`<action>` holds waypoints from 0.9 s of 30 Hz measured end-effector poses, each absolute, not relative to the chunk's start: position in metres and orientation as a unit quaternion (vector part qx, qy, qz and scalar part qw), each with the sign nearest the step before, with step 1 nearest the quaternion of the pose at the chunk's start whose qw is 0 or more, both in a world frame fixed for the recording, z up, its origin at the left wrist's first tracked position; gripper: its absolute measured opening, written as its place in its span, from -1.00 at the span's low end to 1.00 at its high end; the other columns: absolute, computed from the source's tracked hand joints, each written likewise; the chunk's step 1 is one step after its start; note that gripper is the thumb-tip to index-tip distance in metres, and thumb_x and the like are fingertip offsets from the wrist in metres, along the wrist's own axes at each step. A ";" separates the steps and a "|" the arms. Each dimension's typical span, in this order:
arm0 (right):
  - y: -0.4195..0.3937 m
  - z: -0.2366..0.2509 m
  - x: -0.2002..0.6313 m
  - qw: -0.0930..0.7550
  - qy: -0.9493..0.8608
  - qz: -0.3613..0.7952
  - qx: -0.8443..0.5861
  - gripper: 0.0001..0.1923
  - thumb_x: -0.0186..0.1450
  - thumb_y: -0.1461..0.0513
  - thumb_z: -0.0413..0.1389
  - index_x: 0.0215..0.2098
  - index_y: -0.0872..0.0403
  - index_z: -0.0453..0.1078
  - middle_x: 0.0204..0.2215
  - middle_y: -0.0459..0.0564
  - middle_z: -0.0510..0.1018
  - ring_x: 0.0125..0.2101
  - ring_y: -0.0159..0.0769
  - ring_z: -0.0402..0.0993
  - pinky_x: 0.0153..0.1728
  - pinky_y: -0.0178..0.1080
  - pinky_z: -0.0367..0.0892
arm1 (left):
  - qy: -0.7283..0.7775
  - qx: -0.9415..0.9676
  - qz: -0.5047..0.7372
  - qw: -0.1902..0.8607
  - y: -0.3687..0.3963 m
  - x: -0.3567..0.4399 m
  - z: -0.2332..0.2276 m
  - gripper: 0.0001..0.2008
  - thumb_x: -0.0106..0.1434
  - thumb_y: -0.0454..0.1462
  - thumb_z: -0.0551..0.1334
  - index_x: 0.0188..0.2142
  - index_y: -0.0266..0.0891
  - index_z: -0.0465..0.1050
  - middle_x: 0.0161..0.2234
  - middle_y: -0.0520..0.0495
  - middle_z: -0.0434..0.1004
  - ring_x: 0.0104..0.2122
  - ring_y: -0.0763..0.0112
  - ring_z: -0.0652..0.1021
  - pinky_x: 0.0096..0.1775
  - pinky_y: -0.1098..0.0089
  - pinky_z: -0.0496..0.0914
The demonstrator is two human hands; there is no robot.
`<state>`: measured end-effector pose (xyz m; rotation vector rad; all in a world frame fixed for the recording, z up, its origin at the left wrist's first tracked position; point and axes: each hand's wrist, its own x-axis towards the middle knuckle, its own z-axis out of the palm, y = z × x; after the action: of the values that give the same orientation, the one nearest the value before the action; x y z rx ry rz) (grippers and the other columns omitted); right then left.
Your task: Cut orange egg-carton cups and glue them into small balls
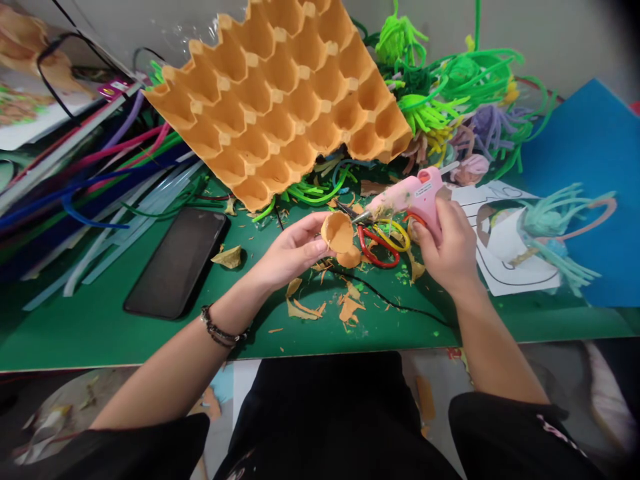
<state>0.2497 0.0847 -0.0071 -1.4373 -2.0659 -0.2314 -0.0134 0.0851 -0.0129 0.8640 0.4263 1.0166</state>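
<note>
Between the thumb and fingers of my left hand (299, 249) is a small tan egg carton cup (339, 233), its hollow side facing me. My right hand (447, 241) is wrapped round the handle of a pink hot glue gun (407, 197). The gun's metal nozzle points left and lies close to the cup's rim; whether they touch I cannot tell. A clear glue stick (450, 167) juts from the gun's back end. Just beneath the gun lie scissors (379, 248) with red and yellow handles, partly hidden by the cup and gun.
A big egg tray (285, 100) with a torn-out edge leans at the back. A black phone (177, 263) and pipe cleaners (115, 160) lie left. Green fuzzy bundles (450, 87), white paper (525, 280) and a blue sheet (585, 153) are right. Carton scraps (353, 307) and a black cord (385, 300) lie in front.
</note>
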 end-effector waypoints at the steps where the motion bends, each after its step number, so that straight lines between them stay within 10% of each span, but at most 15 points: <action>1: 0.084 -0.007 0.250 0.301 -0.779 -0.084 -0.544 -0.58 0.32 0.15 0.00 0.11 0.15 0.19 -0.13 0.21 0.43 -0.08 -0.03 0.40 -0.16 0.01 0.39 | 0.197 0.397 0.469 0.764 0.085 -0.014 -0.013 -0.66 0.00 -0.25 0.44 -0.19 -0.13 0.54 -0.25 0.03 0.55 -0.28 0.54 0.56 -0.22 0.58 0.50; 27: 0.082 -0.003 0.249 0.296 -0.779 -0.076 -0.548 -0.58 0.32 0.14 -0.01 0.10 0.11 0.21 -0.16 0.19 0.44 -0.14 -0.03 0.41 -0.20 0.01 0.38 | 0.215 0.381 0.485 0.757 0.086 -0.017 -0.015 -0.65 -0.03 -0.21 0.46 -0.20 -0.11 0.53 -0.28 0.06 0.53 -0.33 0.58 0.54 -0.25 0.58 0.50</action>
<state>0.2490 0.0824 -0.0027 -1.4581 -2.0707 -0.2022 -0.0167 0.0856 -0.0153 0.8293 0.4696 1.0570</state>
